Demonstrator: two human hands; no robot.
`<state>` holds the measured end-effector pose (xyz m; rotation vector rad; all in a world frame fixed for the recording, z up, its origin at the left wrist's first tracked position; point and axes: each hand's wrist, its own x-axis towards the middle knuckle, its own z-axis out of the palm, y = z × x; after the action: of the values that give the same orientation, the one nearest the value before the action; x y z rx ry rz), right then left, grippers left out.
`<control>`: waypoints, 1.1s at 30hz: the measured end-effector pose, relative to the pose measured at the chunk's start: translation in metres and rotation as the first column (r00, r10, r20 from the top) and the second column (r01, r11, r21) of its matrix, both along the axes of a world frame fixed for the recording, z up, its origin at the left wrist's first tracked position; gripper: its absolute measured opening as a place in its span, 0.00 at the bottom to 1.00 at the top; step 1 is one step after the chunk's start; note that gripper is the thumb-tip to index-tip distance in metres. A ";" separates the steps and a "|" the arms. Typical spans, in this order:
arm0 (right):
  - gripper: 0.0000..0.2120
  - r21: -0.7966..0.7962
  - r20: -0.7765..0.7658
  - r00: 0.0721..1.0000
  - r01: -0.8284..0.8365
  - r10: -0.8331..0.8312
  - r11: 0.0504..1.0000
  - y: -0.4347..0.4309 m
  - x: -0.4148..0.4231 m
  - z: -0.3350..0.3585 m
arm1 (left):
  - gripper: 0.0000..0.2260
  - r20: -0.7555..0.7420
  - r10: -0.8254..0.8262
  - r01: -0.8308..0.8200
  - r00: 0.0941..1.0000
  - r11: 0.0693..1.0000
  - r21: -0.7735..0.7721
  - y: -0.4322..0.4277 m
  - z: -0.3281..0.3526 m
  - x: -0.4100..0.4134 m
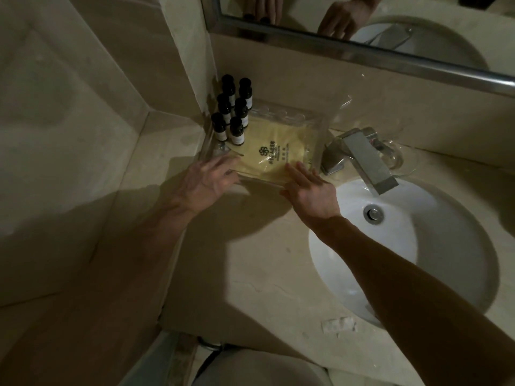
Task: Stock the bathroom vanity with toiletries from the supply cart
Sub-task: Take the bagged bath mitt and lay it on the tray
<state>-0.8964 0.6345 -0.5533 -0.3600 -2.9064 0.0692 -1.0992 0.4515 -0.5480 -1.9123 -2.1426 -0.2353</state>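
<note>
A clear acrylic tray (pixel 320 118) sits in the back left corner of the beige vanity counter (pixel 250 274). Several small dark bottles (pixel 232 110) with white labels stand upright in its left part. A yellow packet (pixel 278 151) in clear wrap, printed with a dark logo, lies flat in the tray. My left hand (pixel 206 182) rests with straight fingers on the tray's front left edge. My right hand (pixel 312 190) lies flat with its fingertips on the packet's front right edge.
A chrome faucet (pixel 362 160) stands right of the tray, over a white round sink (pixel 404 246). A clear glass (pixel 395 157) stands behind the faucet. A framed mirror (pixel 362 48) runs along the back wall. A tiled wall closes the left side.
</note>
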 end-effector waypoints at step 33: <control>0.18 -0.114 0.264 0.947 0.220 -0.184 0.969 -0.025 0.006 0.049 | 0.20 0.073 0.388 -0.336 0.919 0.866 -0.371 0.005 0.059 0.048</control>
<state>-0.8904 0.6091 -0.5041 -0.7421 -3.1009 0.2139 -1.0507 0.4568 -0.4892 -1.6422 -2.7481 0.0965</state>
